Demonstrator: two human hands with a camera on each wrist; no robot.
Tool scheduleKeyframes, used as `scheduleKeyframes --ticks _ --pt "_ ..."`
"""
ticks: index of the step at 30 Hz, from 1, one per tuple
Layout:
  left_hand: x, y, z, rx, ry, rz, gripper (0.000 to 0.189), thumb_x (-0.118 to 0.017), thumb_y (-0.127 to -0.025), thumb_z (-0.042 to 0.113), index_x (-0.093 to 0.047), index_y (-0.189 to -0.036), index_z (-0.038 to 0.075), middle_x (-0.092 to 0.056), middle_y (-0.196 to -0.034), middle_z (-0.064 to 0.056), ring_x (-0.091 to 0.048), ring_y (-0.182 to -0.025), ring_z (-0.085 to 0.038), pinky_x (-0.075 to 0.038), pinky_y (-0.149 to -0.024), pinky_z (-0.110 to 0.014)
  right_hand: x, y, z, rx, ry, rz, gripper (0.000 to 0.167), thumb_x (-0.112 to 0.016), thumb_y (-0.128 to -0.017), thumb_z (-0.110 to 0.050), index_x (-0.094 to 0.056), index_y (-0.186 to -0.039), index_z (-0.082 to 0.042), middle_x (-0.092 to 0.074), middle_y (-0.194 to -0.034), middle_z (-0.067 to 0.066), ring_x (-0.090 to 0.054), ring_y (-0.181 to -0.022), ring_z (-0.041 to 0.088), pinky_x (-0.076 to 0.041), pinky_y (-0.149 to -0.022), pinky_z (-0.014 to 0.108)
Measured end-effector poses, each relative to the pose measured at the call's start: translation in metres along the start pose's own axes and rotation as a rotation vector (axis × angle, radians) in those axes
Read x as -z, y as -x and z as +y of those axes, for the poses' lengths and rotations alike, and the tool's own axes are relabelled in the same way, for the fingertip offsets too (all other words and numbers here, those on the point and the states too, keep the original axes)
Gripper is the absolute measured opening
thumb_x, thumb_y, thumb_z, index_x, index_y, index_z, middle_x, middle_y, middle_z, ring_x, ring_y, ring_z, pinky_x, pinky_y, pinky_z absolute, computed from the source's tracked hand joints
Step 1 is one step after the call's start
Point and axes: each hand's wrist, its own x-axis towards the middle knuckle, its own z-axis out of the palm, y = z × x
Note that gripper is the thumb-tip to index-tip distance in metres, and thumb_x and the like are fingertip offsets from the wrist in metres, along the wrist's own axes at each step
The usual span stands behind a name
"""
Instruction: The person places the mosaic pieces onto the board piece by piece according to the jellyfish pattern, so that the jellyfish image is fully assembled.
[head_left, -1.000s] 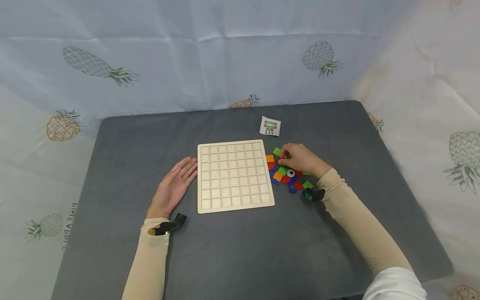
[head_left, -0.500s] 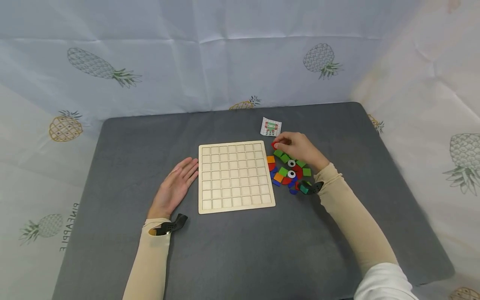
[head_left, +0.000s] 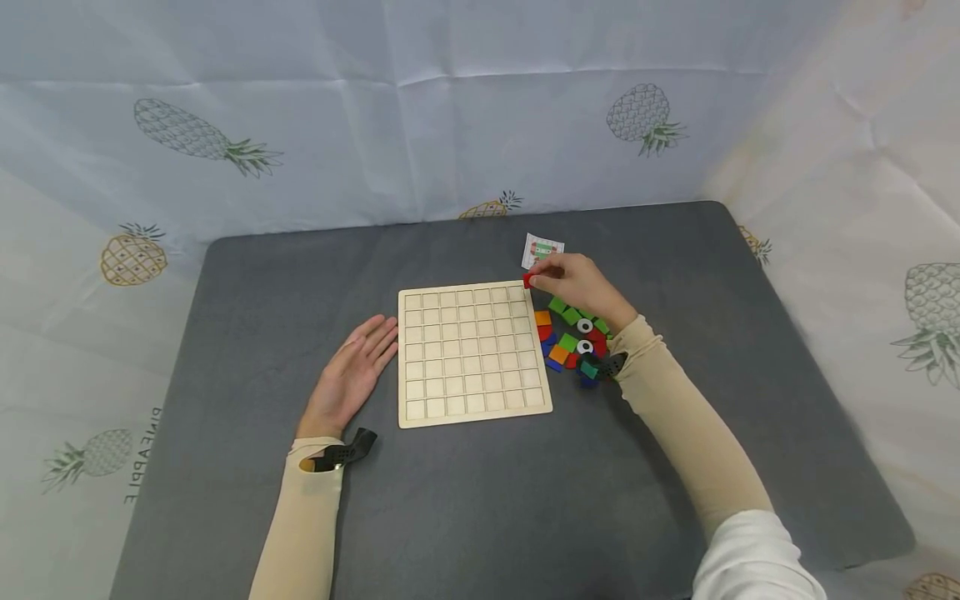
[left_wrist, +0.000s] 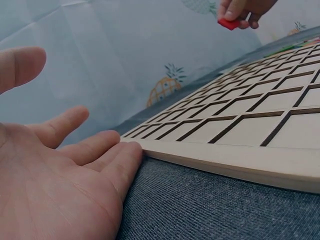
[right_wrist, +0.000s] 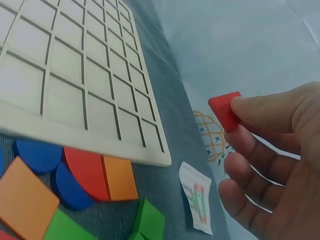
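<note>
Between thumb and fingers, my right hand [head_left: 581, 286] pinches a small red block [right_wrist: 226, 110]. In the head view this block is over the far right corner of a pale wooden grid board [head_left: 472, 354]; the left wrist view shows it raised above the board. My left hand [head_left: 348, 379] lies palm up with fingers extended, its fingertips [left_wrist: 131, 149] right at the board's left edge. The board's square cells hold no pieces.
Right of the board lies a loose heap of pieces: green blocks [head_left: 568, 342], orange blocks [head_left: 542, 317], blue pieces [right_wrist: 70, 187], red pieces and white rings [head_left: 585, 326]. A printed pattern card [right_wrist: 196, 197] lies beyond the far right corner. Patterned cloth hangs behind the grey table [head_left: 450, 500].
My right hand has lifted the red block out of the heap and carried it left and away from me to the board's far right corner. My left hand stays in place.
</note>
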Motion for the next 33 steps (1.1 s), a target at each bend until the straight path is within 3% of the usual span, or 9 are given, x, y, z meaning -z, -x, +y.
scheduleKeyframes --ticks 19,23,28,30,33 --pt "0.001 -0.002 0.002 -0.002 0.006 -0.008 0.059 -0.029 -0.112 0.021 -0.005 -0.162 -0.001 -0.005 -0.17 -0.022 -0.006 -0.16 -0.033 -0.02 -0.132 -0.037 -0.023 -0.019 -0.009 0.041 -0.009 -0.043 0.022 -0.062 -0.101 -0.021 -0.07 -0.116 -0.006 -0.068 -0.104 0.013 -0.061 -0.091 0.027 -0.053 -0.076 0.033" --pt "0.002 -0.001 0.001 0.006 0.01 -0.013 0.058 -0.027 -0.112 0.02 -0.004 -0.162 -0.001 -0.005 -0.17 -0.022 -0.006 -0.16 -0.033 -0.023 -0.131 -0.034 -0.029 -0.021 -0.008 0.039 0.006 -0.051 0.018 -0.063 -0.101 -0.02 -0.071 -0.111 -0.007 -0.066 -0.099 0.011 -0.056 -0.084 0.025 -0.049 -0.069 0.031" --pt "0.002 -0.003 -0.001 0.013 -0.009 0.012 0.057 -0.025 -0.112 0.018 -0.004 -0.162 -0.001 -0.005 -0.17 -0.023 -0.007 -0.16 -0.033 -0.027 -0.13 -0.031 -0.036 -0.023 -0.006 0.021 0.042 -0.072 0.019 -0.062 -0.102 -0.025 -0.073 -0.107 -0.01 -0.068 -0.097 0.009 -0.055 -0.082 0.023 -0.047 -0.069 0.03" --pt "0.0 -0.003 -0.003 -0.007 -0.084 0.051 0.055 -0.029 -0.112 0.016 -0.01 -0.161 -0.001 -0.011 -0.17 -0.022 -0.012 -0.159 -0.033 -0.03 -0.128 -0.032 -0.039 -0.024 -0.005 0.008 0.047 -0.083 0.02 -0.062 -0.102 -0.026 -0.074 -0.106 -0.011 -0.068 -0.096 0.008 -0.056 -0.082 0.022 -0.048 -0.07 0.031" --pt "-0.006 -0.004 -0.01 -0.079 -0.456 0.141 0.051 -0.043 -0.109 0.014 -0.032 -0.157 0.001 -0.031 -0.165 -0.017 -0.028 -0.155 -0.031 -0.036 -0.125 -0.035 -0.041 -0.024 -0.003 -0.005 0.046 -0.1 0.021 -0.061 -0.102 -0.027 -0.073 -0.107 -0.011 -0.069 -0.097 0.008 -0.058 -0.082 0.023 -0.049 -0.071 0.031"
